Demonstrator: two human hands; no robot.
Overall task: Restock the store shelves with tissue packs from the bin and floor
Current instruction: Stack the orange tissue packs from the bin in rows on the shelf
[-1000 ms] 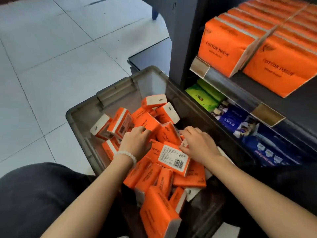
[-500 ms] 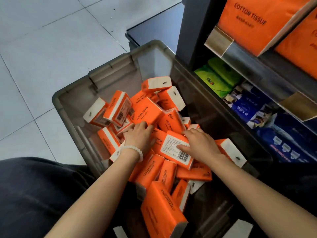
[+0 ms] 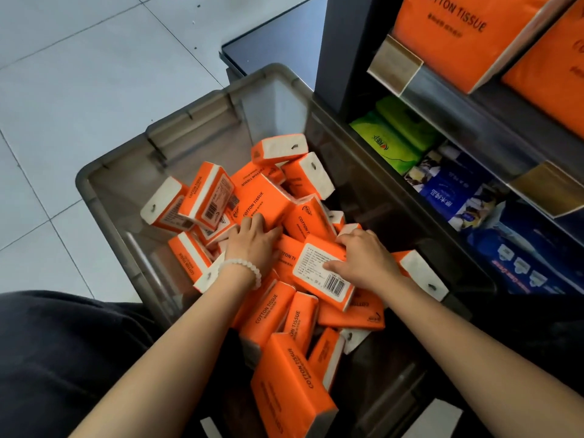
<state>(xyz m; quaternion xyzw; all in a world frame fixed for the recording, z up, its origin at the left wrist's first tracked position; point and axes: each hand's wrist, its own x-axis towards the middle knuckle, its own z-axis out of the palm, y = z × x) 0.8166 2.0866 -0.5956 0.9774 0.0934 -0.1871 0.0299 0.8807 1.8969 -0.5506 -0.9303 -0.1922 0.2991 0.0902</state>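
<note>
Right hand gripped the barcode-labelled pack, thumb across its label, apparently to lift it. Left hand pressed flat-fingered on neighbouring tissue packs in the grey bin. Shelf beyond.

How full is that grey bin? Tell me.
Partly full. The grey bin holds a loose heap of orange tissue packs well below its rim; bare wall shows above them.
</note>
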